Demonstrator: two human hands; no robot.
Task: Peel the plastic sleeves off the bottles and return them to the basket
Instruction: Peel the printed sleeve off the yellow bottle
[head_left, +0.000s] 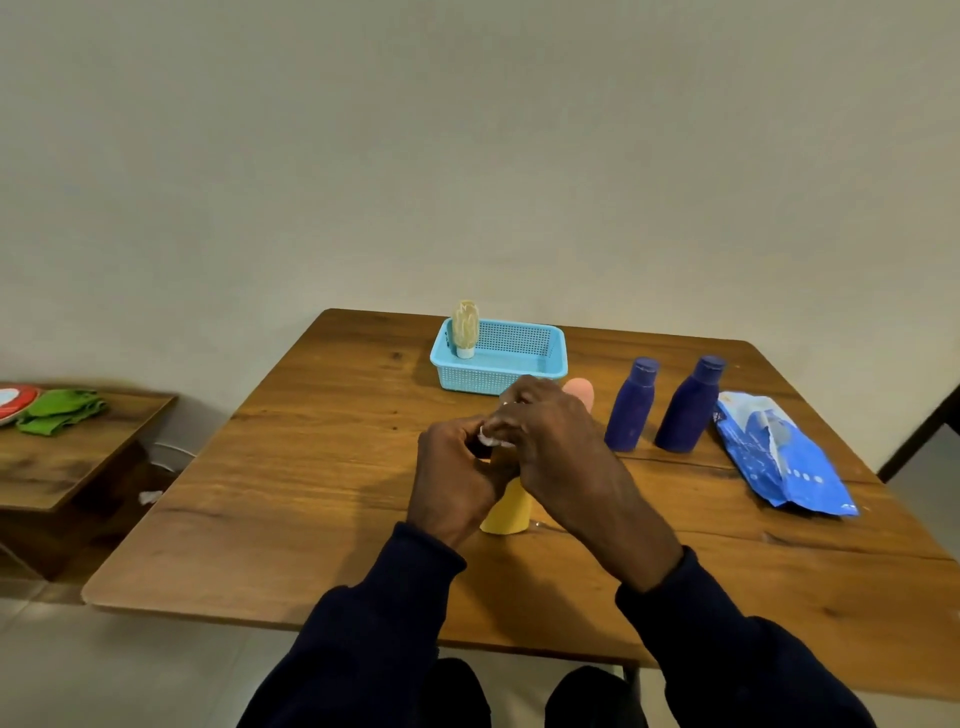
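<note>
Right now both hands meet over the top of the yellow bottle (506, 512), which stands upright on the table (311, 467), just in front of the person and near the middle. Its long axis is vertical, so only the lower body and the base show below the wrists; the neck and the cap are hidden by the fingers. The left hand (457, 478) comes from the left side with its fingers curled at the upper part of the bottle, and I judge that it holds the bottle steady. The right hand (550, 447) lies over the top from the right, and its fingertips pinch a small piece of white plastic (488, 439) just where the two hands touch. Probably this is the edge of the sleeve, but it is too small to tell for sure. Because the bottle stands straight under the hands, the peel should go along this axis, and the right hand is better placed to pull while the left one keeps the base on the table. The basket (488, 376) is well apart, farther back on the table and a little to the left.
</note>
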